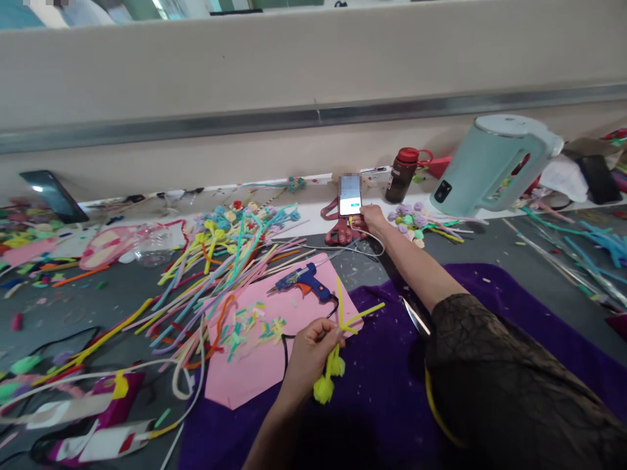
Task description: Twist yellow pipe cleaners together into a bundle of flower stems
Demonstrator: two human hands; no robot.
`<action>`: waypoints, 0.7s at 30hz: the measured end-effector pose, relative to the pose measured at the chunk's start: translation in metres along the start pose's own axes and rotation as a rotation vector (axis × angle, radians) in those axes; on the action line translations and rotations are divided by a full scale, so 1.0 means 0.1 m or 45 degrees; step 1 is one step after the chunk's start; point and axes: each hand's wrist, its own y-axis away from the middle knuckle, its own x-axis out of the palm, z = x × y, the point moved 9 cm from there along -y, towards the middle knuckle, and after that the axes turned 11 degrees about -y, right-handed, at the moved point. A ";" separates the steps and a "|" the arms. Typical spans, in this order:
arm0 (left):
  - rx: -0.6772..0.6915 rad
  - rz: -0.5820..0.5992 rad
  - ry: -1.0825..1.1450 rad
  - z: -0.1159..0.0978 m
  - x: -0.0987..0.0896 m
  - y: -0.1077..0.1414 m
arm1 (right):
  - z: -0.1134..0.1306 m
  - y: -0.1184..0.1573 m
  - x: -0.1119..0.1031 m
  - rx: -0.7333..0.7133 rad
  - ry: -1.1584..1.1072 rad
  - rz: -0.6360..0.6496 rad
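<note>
My left hand is closed on a yellow pipe-cleaner flower, whose fuzzy heads hang below the fingers while straight stems stick out above and to the right. My right hand reaches forward to the lower right edge of a lit phone, its fingertips at the phone and the cable plug. The phone stands upright on a red stand. Beyond my left hand, a blue glue gun lies on a pink sheet with small coloured scraps.
Pipe cleaners are piled left of centre. A red-capped bottle and a pale green kettle stand at the back right. Scissors lie on purple cloth beside my right arm. White cables cross the left side.
</note>
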 end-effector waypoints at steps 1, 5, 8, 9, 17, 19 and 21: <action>-0.020 -0.001 0.009 0.01 0.00 0.00 | 0.02 0.00 0.00 -0.008 0.017 -0.004; -0.093 -0.006 0.096 0.05 -0.02 -0.01 | 0.17 0.04 -0.07 -0.086 0.115 -0.013; -0.151 -0.031 0.263 0.10 -0.04 -0.02 | 0.38 0.19 -0.19 -0.215 0.202 -0.050; -0.174 -0.040 0.321 0.11 -0.05 -0.03 | 0.45 0.28 -0.23 -0.271 0.227 -0.055; -0.261 -0.011 0.490 0.09 0.02 -0.05 | 0.62 1.92 0.20 -0.770 0.447 0.691; -0.245 -0.007 0.484 0.08 0.03 -0.06 | 0.53 2.13 0.22 -0.814 0.544 0.772; -0.214 -0.006 0.491 0.08 0.03 -0.06 | 0.48 2.08 0.16 -0.840 0.571 0.727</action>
